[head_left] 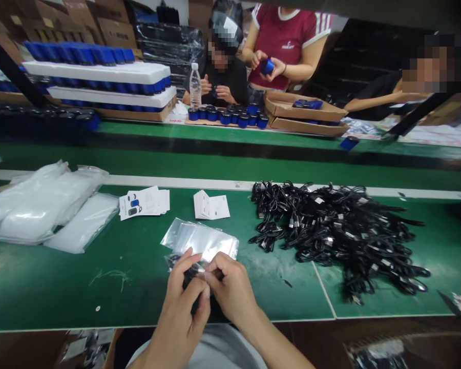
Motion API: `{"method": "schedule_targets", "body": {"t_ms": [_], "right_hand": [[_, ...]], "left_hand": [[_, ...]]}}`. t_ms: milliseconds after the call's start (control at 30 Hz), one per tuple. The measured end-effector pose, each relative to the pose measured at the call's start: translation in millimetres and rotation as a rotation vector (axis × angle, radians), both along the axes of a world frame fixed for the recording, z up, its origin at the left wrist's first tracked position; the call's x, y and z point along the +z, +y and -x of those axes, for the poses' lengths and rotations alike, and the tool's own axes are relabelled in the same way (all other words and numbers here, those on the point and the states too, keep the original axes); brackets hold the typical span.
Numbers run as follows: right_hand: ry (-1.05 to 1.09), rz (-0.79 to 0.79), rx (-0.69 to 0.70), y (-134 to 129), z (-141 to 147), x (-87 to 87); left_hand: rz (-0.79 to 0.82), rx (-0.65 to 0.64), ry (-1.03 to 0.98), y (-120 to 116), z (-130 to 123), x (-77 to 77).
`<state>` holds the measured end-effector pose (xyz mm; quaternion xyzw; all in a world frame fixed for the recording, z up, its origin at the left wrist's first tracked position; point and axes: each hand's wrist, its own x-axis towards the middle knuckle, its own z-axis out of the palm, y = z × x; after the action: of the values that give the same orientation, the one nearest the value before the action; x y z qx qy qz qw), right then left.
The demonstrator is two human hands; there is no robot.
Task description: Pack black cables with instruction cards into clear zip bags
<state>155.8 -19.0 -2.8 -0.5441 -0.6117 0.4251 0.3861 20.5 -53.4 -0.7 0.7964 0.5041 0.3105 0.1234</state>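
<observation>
Near the table's front edge, my left hand (182,302) and my right hand (233,288) meet over a small transparent plastic bag (171,260) with a black cable (189,274) in it. Both hands are closed on the bag, thumbs and fingers pinching its near side; my fingers hide part of it. Just beyond lies a fanned stack of flat transparent bags (205,241). Behind that are two piles of printed white cards, a left pile (148,201) and a right pile (218,207). A large heap of coiled black cables (326,230) spreads to the right.
Plump packs of white bags (38,205) lie at the left on the green table (138,302). Across a raised green ledge (169,133) are blue-and-black cylinders (225,118), foam trays (111,72), a water bottle (195,87) and cardboard trays (303,110). Several co-workers sit or stand there.
</observation>
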Motion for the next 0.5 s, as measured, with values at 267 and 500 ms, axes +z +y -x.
{"method": "schedule_targets", "body": {"t_ms": [267, 500], "right_hand": [[0.157, 0.234, 0.174, 4.0, -18.3, 10.1], [0.258, 0.194, 0.203, -0.1, -27.6, 25.6]], "left_hand": [[0.526, -0.035, 0.099, 32.0, 20.2, 44.4], [0.589, 0.057, -0.163, 36.9, 16.4, 44.0]]}}
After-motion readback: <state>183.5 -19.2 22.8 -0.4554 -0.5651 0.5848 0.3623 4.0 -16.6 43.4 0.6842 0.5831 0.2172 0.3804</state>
